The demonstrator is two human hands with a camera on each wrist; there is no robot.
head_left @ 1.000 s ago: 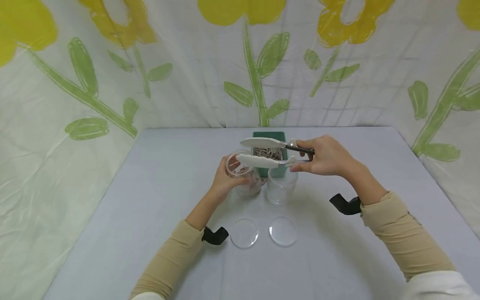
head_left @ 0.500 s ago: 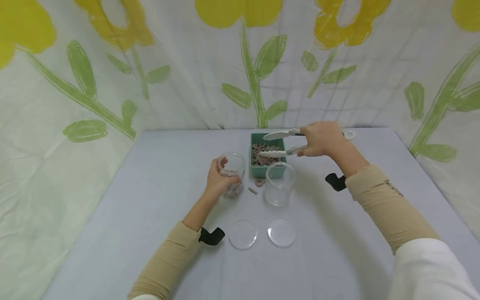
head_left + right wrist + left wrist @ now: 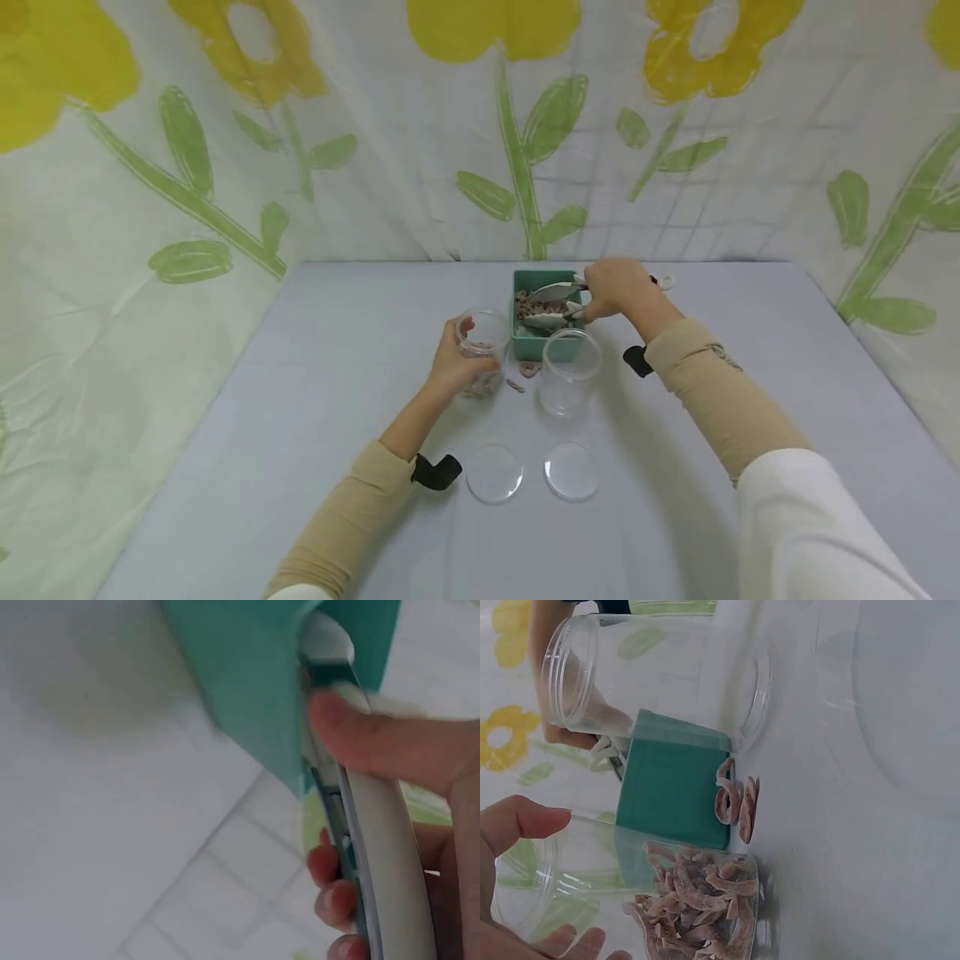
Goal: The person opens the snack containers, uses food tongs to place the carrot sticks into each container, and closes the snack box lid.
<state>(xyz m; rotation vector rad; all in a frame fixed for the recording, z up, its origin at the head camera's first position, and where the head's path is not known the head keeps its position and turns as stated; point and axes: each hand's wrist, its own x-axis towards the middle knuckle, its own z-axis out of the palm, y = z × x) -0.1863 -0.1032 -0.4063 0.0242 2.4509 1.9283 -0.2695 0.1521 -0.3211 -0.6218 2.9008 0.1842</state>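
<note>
My left hand (image 3: 454, 360) grips a clear plastic jar (image 3: 483, 342) round its side. Brownish-pink dried strips and rings (image 3: 701, 900) fill its lower part, seen in the left wrist view. With my right hand (image 3: 618, 287) I hold tongs (image 3: 551, 319) with white tips, their two arms spread. The tips reach down into a green bin (image 3: 528, 348) that holds more of the same dried pieces (image 3: 536, 307). In the right wrist view the tongs' handle (image 3: 386, 855) lies between thumb and fingers, and the bin's wall hides most of the tips.
A second clear jar (image 3: 567, 387) stands uncapped in front of the bin. Two round clear lids (image 3: 495, 475) lie side by side nearer me. A loose ring (image 3: 529, 369) and a loose strip (image 3: 515, 386) rest on the table between the jars. Behind the table hangs a flower-printed curtain (image 3: 375, 192).
The tongs have moved from over the left jar, back and down into the bin. The left jar, tilted toward the tongs earlier, has shifted slightly left and now stands more upright.
</note>
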